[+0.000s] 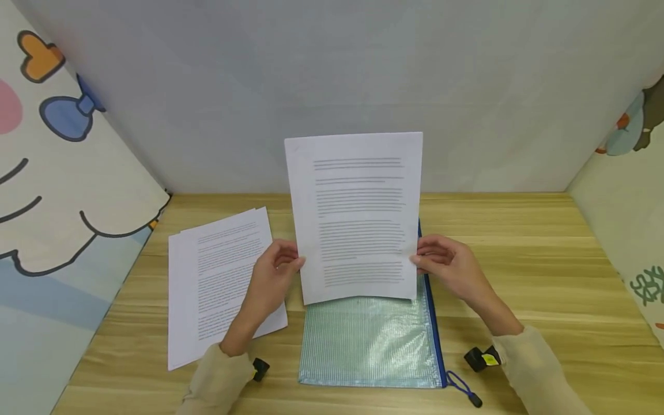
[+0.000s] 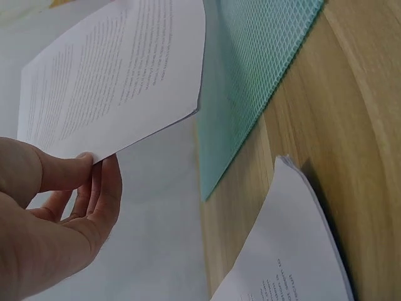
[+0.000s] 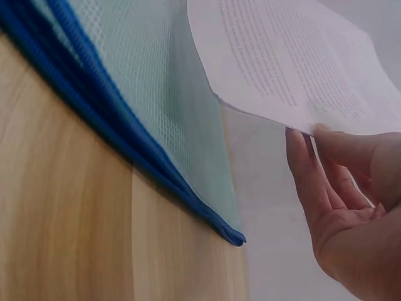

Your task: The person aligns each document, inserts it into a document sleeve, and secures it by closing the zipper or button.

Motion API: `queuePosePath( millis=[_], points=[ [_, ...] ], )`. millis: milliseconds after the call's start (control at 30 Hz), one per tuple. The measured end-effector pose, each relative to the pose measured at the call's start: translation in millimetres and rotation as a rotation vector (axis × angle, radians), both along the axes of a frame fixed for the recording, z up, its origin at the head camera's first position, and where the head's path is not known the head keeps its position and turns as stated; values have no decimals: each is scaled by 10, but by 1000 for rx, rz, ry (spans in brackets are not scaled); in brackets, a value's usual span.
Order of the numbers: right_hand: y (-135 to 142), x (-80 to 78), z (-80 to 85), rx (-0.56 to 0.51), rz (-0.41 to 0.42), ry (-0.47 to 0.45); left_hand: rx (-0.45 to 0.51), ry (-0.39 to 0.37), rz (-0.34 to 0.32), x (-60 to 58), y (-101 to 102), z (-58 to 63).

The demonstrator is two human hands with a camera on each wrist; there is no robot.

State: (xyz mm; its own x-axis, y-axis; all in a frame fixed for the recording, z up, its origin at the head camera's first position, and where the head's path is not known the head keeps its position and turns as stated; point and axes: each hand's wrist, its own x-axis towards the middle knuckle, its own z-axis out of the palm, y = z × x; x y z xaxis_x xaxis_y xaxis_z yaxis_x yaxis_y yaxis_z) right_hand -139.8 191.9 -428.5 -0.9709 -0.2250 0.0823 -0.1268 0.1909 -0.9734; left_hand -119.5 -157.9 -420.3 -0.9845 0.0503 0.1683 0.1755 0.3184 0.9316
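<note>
Both hands hold up printed sheets of paper [image 1: 360, 219], tilted toward the head camera with the lower edge slightly bowed. My left hand [image 1: 275, 271] pinches the left edge between thumb and fingers, as the left wrist view also shows on the sheets [image 2: 119, 75]. At the opposite edge my right hand [image 1: 451, 265] pinches the paper the same way. Beneath them a pale green mesh zipper pouch [image 1: 368, 346] lies flat on the table, its blue zipper [image 1: 436, 334] along the right side. The upper part of the pouch is hidden behind the paper.
Left of the pouch, a slightly uneven stack of printed paper [image 1: 223, 288] lies on the wooden table [image 1: 519, 242], partly under the left forearm. A blue zipper cord [image 1: 459, 383] sticks out at the pouch's lower right corner. A grey wall [image 1: 363, 69] stands behind the table.
</note>
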Motion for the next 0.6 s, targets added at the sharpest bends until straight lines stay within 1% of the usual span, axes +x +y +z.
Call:
queuePosePath(
  millis=[233, 367, 600],
  points=[
    [98, 12, -32, 19, -1, 64, -10, 46, -57, 10, 29, -32],
    [133, 15, -41, 20, 22, 101, -25, 80, -77, 27, 26, -38],
    [192, 40, -86, 87, 41, 145, -14, 106, -115, 52, 10, -87]
  ],
)
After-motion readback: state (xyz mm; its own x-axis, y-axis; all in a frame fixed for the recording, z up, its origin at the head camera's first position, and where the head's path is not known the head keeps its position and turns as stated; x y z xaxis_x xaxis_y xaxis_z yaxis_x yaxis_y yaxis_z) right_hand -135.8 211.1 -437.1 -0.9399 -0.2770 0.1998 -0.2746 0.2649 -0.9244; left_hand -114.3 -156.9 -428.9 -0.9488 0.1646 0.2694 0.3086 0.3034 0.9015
